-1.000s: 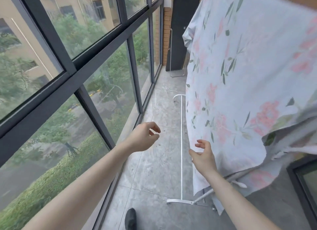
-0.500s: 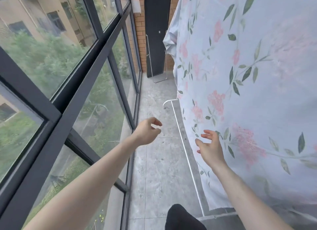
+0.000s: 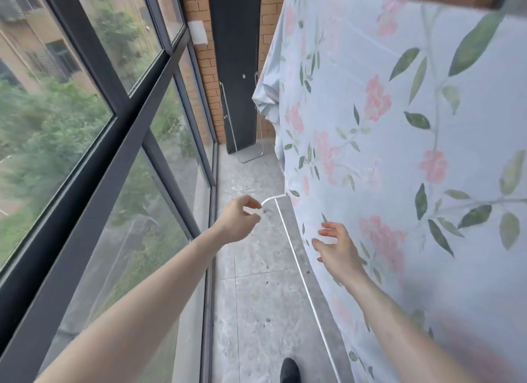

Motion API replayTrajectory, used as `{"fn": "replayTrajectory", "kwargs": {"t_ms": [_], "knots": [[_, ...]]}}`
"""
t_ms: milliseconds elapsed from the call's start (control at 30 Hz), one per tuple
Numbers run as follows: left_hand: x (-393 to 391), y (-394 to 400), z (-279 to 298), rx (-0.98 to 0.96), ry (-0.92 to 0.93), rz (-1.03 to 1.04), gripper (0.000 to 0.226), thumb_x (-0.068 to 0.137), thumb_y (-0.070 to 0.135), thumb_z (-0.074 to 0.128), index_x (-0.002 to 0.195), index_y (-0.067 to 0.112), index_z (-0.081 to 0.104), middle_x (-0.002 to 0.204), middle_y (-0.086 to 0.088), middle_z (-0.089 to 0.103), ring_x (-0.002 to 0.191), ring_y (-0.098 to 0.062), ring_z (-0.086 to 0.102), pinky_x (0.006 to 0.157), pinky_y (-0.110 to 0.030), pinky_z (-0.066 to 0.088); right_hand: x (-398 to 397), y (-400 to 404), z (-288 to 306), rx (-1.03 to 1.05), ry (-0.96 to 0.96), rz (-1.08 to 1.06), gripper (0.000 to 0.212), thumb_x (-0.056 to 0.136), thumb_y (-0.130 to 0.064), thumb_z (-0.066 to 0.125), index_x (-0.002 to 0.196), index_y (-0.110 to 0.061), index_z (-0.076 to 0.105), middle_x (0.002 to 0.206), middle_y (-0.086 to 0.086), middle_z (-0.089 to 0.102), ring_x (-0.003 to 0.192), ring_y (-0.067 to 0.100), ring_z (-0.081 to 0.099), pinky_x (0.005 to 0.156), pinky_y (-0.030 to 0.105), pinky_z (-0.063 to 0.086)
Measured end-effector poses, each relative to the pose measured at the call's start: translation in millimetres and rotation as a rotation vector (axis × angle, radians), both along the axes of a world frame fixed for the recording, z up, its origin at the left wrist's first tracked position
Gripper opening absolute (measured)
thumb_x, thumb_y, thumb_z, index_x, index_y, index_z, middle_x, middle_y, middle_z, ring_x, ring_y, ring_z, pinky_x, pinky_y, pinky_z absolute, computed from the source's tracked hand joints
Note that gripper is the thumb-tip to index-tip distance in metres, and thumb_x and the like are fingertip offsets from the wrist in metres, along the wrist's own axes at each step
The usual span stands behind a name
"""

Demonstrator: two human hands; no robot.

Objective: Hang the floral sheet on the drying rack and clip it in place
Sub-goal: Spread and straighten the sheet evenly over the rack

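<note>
The floral sheet (image 3: 399, 154) is already hanging over the top of the drying rack, draping down past the white base rail (image 3: 302, 271) near the tiled floor (image 3: 251, 297). No clip is showing on it from here, so the clipping is probably what is left. The right hand (image 3: 339, 251) is reaching to the cloth with fingers spread, holding nothing. The left hand (image 3: 238, 221) is hovering loosely curled; I cannot tell whether it is pinching something small.

The floral sheet (image 3: 399, 154) hung over the rack; the right hand (image 3: 339, 250) reached toward it with spread fingers, the left hand (image 3: 238, 221) loosely curled nearby.
</note>
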State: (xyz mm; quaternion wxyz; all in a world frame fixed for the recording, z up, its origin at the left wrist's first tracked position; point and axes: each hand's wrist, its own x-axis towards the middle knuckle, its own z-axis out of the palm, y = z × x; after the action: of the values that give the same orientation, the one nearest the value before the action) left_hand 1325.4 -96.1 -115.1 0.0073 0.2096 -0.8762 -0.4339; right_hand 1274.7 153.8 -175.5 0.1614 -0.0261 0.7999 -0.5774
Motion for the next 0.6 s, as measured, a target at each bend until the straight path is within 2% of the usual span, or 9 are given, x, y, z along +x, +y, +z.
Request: {"fn": "replayTrajectory", "kwargs": {"t_ms": [67, 200, 333, 433, 600], "knots": [[-25, -20, 0, 0.018, 0.019, -0.003, 0.022, 0.096, 0.013, 0.06, 0.116, 0.022, 0.063, 0.12, 0.011, 0.062, 0.081, -0.003, 0.063, 0.049, -0.01, 0.042, -32, -19, 9, 0.021, 0.009, 0.033, 0.041, 0.089, -0.018, 0.071, 0.124, -0.031, 0.055, 0.117, -0.014, 0.062, 0.088, 0.008, 0.07, 0.092, 0.05, 0.058], [-78, -69, 0, 0.036, 0.012, 0.026, 0.021, 0.094, 0.017, 0.062, 0.11, 0.03, 0.062, 0.12, 0.014, 0.062, 0.091, -0.009, 0.067, 0.058, -0.025, 0.05, -99, -64, 31, 0.06, 0.037, 0.105, 0.04, 0.09, -0.023, 0.071, 0.126, -0.031, 0.055, 0.119, -0.015, 0.062, 0.089, 0.007, 0.071, 0.092, 0.047, 0.058], [-131, -112, -1, 0.03, 0.023, 0.027, 0.022, 0.096, 0.019, 0.063, 0.116, 0.028, 0.061, 0.124, 0.015, 0.061, 0.099, -0.005, 0.065, 0.067, -0.023, 0.049, -154, -108, 47, 0.048, 0.044, 0.14, 0.042, 0.089, -0.029, 0.073, 0.126, -0.032, 0.055, 0.119, -0.017, 0.061, 0.094, 0.01, 0.07, 0.093, 0.045, 0.058], [-169, -139, -6, 0.06, 0.011, 0.029, 0.022, 0.096, 0.018, 0.064, 0.117, 0.026, 0.061, 0.123, 0.014, 0.06, 0.096, -0.005, 0.064, 0.063, -0.022, 0.046, -190, -135, 46, 0.072, 0.072, 0.15, 0.038, 0.09, -0.026, 0.07, 0.123, -0.038, 0.054, 0.12, -0.018, 0.061, 0.096, 0.008, 0.069, 0.094, 0.046, 0.058], [-254, -202, -21, 0.091, -0.008, 0.008, 0.028, 0.096, 0.016, 0.065, 0.123, 0.018, 0.061, 0.124, 0.007, 0.061, 0.086, -0.013, 0.061, 0.059, -0.022, 0.044, -255, -192, 38, 0.116, 0.084, 0.103, 0.036, 0.092, -0.026, 0.069, 0.125, -0.034, 0.055, 0.124, -0.015, 0.062, 0.093, 0.006, 0.069, 0.093, 0.045, 0.058]]}}
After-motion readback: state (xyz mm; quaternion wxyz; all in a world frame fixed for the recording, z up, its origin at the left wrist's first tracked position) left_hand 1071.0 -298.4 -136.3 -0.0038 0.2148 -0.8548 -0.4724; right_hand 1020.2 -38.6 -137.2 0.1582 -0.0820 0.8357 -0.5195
